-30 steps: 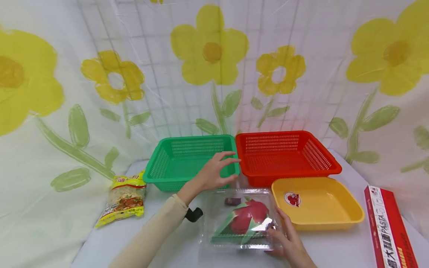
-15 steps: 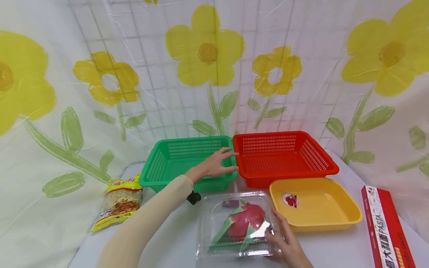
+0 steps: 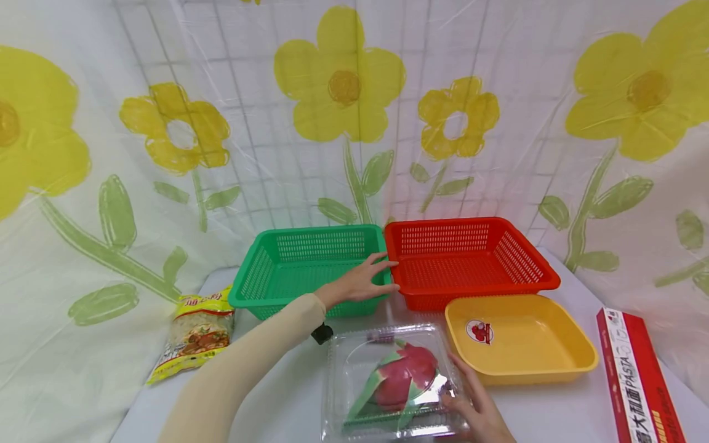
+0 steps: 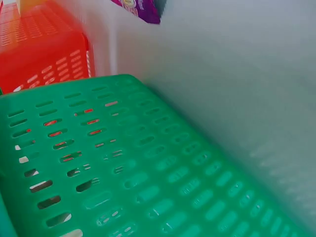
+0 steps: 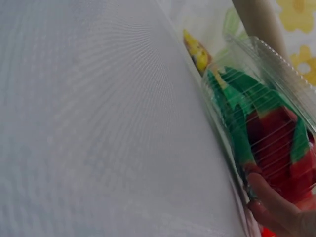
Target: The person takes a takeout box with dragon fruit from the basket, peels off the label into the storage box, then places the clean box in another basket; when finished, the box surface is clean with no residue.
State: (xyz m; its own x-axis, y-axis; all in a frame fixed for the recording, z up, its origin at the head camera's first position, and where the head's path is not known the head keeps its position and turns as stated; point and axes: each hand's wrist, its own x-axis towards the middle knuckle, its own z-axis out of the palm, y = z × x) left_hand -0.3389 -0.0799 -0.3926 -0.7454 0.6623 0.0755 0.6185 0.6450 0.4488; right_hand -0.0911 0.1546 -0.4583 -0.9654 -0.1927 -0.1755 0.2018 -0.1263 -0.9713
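A clear plastic box (image 3: 343,375) with a red and green fruit-shaped item (image 3: 400,378) inside lies at the near middle of the table. My right hand (image 3: 479,403) grips the box's right side; in the right wrist view, that hand (image 5: 279,210) has its thumb and fingers at the box's edge. Over the near right corner of the green basket (image 3: 310,303) reaches my left hand (image 3: 362,280), its fingers spread and nothing visible in them. A small purple item (image 3: 381,336) shows at the box's far edge; whether it is inside cannot be told.
A red basket (image 3: 471,289) touches the green one on the right, with a yellow tray (image 3: 520,371) in front of it. At far right lies a red pasta box (image 3: 642,375); at left, a yellow food packet (image 3: 199,335). A black object (image 3: 322,334) sits below my left wrist.
The clear box has shifted slightly toward the near edge, with my right hand still on it. My left hand has stayed near the basket corner, its fingers spread, and moved only a little.
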